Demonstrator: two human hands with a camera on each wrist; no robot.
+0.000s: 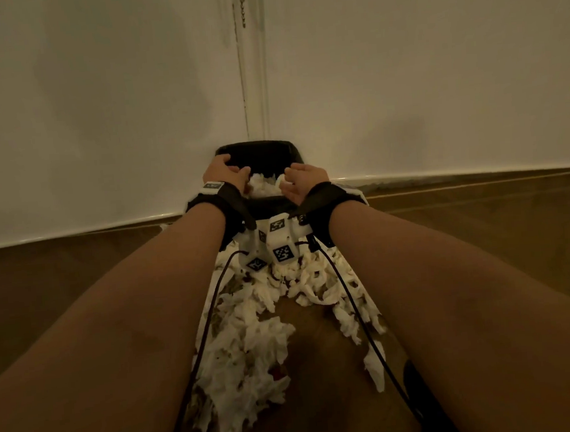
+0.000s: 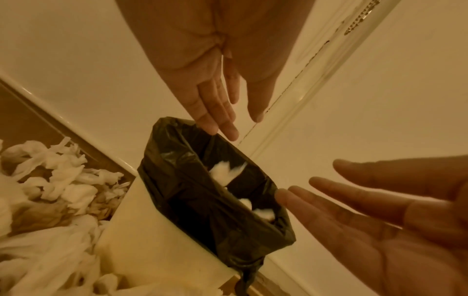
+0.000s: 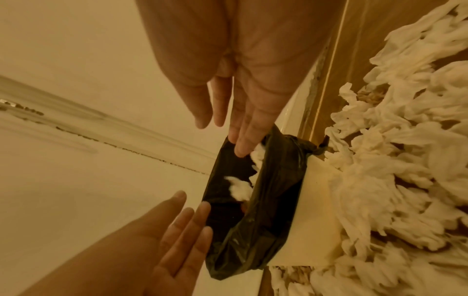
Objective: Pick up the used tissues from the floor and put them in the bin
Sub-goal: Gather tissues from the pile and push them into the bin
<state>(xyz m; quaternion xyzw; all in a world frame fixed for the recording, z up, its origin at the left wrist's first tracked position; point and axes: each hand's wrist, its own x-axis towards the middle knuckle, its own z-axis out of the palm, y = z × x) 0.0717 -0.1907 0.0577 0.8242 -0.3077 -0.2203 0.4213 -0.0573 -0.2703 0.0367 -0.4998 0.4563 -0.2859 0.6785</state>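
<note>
- Tissues point(image 1: 246, 348), white and crumpled, lie in a thick heap on the wooden floor point(image 1: 60, 284) in front of the bin, more of them on the left side than the right, with bare floor between.
- Left hand point(image 1: 224, 173) hovers over the left edge of the bin point(image 2: 142, 240), fingers straight and spread, holding nothing.
- Bin stands in the corner against the white wall point(image 1: 96, 94); its black liner bag point(image 2: 182, 192) is folded over the rim, and a few white tissues show inside it.
- Right hand point(image 1: 303, 180) hovers over the right edge, palm turned inward, fingers loose and straight, also empty.
- Step in hand, as I judge it: a load is being let go into the bag. To do it well, keep both hands over the opening until nothing clings to the fingers.
- Avoid snagging the liner's rim on the way out, or the bag may slip into the bin.
- Next scoop: gather the near left heap two-handed and press it lightly so that scraps do not trail.
</note>
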